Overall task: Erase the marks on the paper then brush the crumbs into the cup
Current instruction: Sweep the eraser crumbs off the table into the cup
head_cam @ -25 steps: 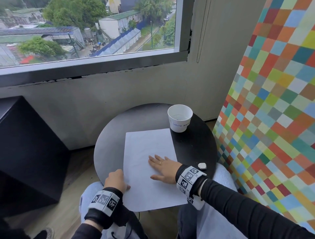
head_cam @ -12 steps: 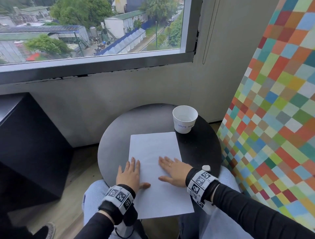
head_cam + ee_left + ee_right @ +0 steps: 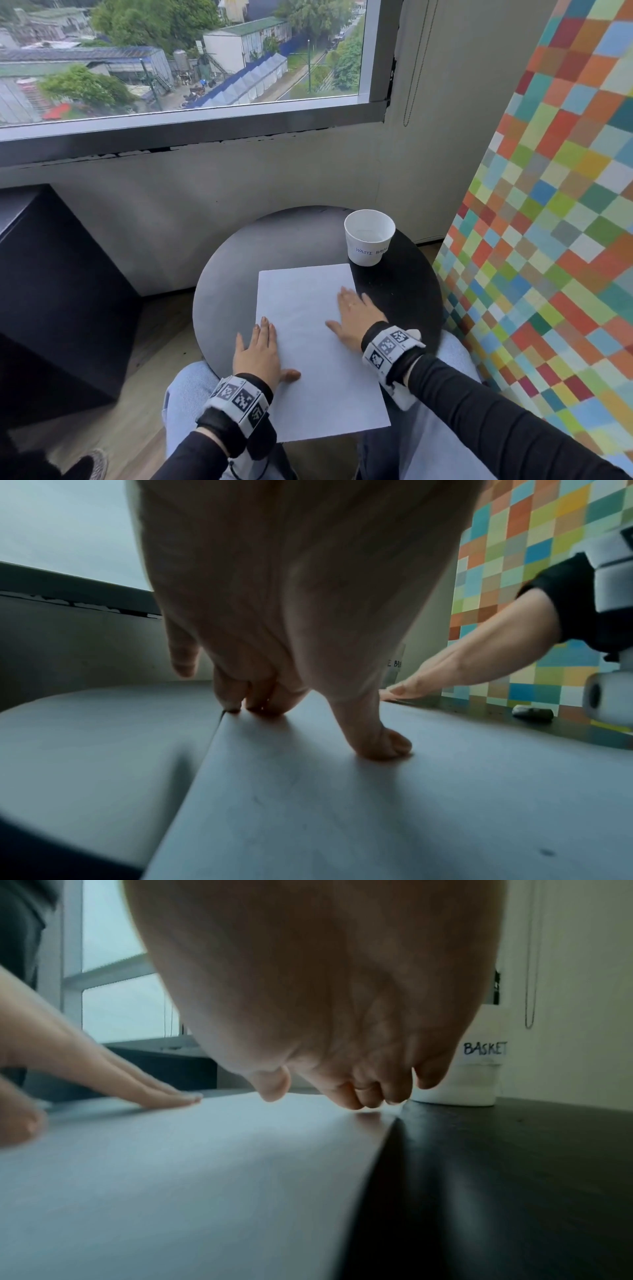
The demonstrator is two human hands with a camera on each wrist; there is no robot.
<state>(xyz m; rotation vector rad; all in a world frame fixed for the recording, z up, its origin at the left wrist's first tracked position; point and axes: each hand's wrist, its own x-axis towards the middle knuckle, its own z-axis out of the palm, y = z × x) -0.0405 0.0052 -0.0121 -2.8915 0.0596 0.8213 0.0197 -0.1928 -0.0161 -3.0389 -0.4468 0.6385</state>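
A white sheet of paper point(image 3: 308, 335) lies on the round dark table point(image 3: 233, 267), its near end hanging past the table's edge. My left hand point(image 3: 258, 349) lies flat on the paper's left edge, fingers straight, thumb point(image 3: 373, 739) pressing the sheet. My right hand point(image 3: 354, 315) lies flat on the paper's right edge, fingers pointing toward the cup. The white paper cup point(image 3: 369, 237), lettered "WASTE BASKET" point(image 3: 484, 1048), stands just beyond the paper's far right corner. A small white eraser point(image 3: 532, 712) rests on the table to the right, mostly hidden by my right wrist in the head view. No marks or crumbs show.
A colourful checkered panel point(image 3: 548, 205) stands close on the table's right. A black box point(image 3: 51, 291) stands at the left. The grey wall and a window point(image 3: 171, 61) are behind. My knees in blue jeans point(image 3: 191, 390) are under the table's near edge.
My left hand has opened from a fist beside the paper and now lies flat on its left edge. My right hand has slid forward and right along the paper toward the cup.
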